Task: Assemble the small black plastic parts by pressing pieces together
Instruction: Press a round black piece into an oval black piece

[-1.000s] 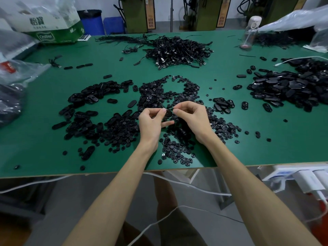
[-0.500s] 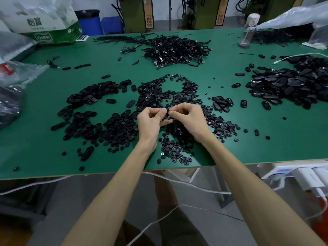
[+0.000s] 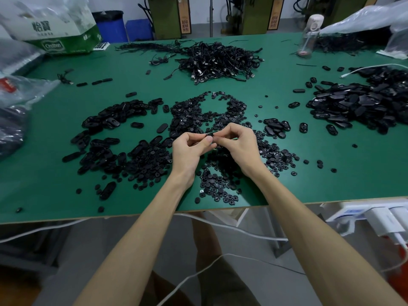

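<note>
Both hands meet at centre above the worktop [image 3: 55, 195]: left hand [image 3: 187, 151] and right hand [image 3: 239, 143] fingers pinch one small black part [image 3: 209, 134]; discs [image 3: 216, 188] at 6 o'clock.

Reaching forward with both bare forearms, angling the wrists inward toward each other. Curling the left hand [image 3: 187, 149] and stretching its thumb [image 3: 206, 142] across toward the right hand [image 3: 239, 143], pinching a small black part [image 3: 209, 134] at the fingertips. Bending the right hand's fingers over and gripping the same part just beyond the left thumb. Holding both hands almost touching, knuckles upward.
</note>
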Motion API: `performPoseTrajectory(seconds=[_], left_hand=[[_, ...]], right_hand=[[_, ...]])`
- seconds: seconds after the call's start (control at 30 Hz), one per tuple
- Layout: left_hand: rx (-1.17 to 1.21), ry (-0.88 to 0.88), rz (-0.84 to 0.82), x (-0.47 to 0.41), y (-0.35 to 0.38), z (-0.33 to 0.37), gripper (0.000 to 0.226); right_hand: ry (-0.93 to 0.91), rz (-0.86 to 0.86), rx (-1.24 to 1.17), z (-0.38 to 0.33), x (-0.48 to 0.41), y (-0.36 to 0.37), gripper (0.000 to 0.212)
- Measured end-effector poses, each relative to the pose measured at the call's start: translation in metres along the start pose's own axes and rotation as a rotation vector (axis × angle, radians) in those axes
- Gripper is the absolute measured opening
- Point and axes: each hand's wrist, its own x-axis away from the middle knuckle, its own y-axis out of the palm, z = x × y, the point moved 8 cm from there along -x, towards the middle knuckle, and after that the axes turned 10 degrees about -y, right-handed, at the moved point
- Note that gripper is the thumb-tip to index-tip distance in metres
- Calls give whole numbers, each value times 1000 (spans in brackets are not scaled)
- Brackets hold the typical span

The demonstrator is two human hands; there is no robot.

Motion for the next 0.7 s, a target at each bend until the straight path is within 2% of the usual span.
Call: performPoseTrajectory(seconds=[0.13,0.33,0.47,0.7], left_hand=[[14,-10,-16,0,2,-1,24],[31,2,32,0,-2,2,23],[64,-4,79,0,-6,2,26],[63,-27,94,1,-7,2,22]], right_hand=[[-69,17,92,-11,0,-1,5],[-118,-114,168,-21,0,12,27],[-149,-175,207,-24,1,19,33],[-105,-65,68,-18,0,6,20]])
